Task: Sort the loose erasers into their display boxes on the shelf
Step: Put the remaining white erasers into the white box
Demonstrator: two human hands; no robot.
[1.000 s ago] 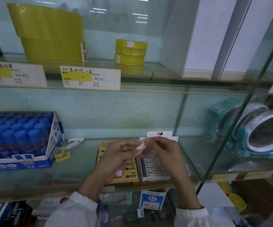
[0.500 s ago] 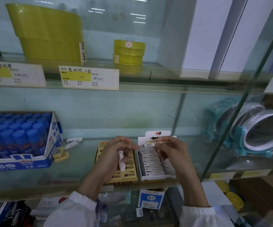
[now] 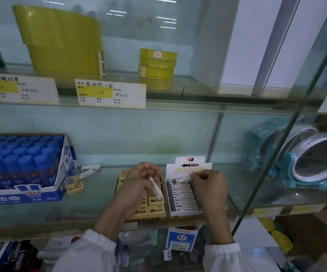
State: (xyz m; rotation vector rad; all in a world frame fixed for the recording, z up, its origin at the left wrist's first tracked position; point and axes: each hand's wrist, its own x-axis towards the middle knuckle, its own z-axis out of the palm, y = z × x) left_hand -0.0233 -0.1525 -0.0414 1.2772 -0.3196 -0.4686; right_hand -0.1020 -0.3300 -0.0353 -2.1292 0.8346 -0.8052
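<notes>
**Eraser shelf: one white eraser in each hand**

Noted a glass shelf [image 3: 92, 209] in a shop cabinet, with a pale green back panel behind and a second glass level above. Found two display boxes side by side at 6 o'clock of the view. Yellow box [image 3: 148, 218] filled with 2B erasers [image 3: 156, 210]. White box [image 3: 186, 213] just at its 3 o'clock, with rows of sleeved erasers [image 3: 184, 202] inside and a header card [image 3: 190, 165] upright at the back.

Logged left hand [image 3: 137, 185] over the yellow box, fingers curled, pinching a white eraser [image 3: 156, 188] by its upper end — free end pointing toward 5 o'clock. Cannot tell whether it touches the box contents below.

Logged right hand [image 3: 211, 187] over the white box, fingers curled, fingertips pinching a second white eraser [image 3: 183, 180]. Held roughly level at 12 o'clock of that box, just in front of the header card — contact with the back row not discernible.

Counted loose items on the glass at 9 o'clock of the yellow box: two yellow erasers [image 3: 72, 181] touching each other, and two loose white erasers [image 3: 90, 167] near them at 1 o'clock.

Recorded the surroundings:
- a glue-stick box [image 3: 21, 195] farther out at 9 o'clock
- tape rolls [image 3: 156, 63] on the upper level at 12 o'clock
- a price label [image 3: 110, 94] on that shelf edge
- teal-rimmed round items [image 3: 313, 160] in plastic wrap at 3 o'clock, past a glass divider
- white elastic-cuffed sleeves [image 3: 98, 250] at both wrists
</notes>
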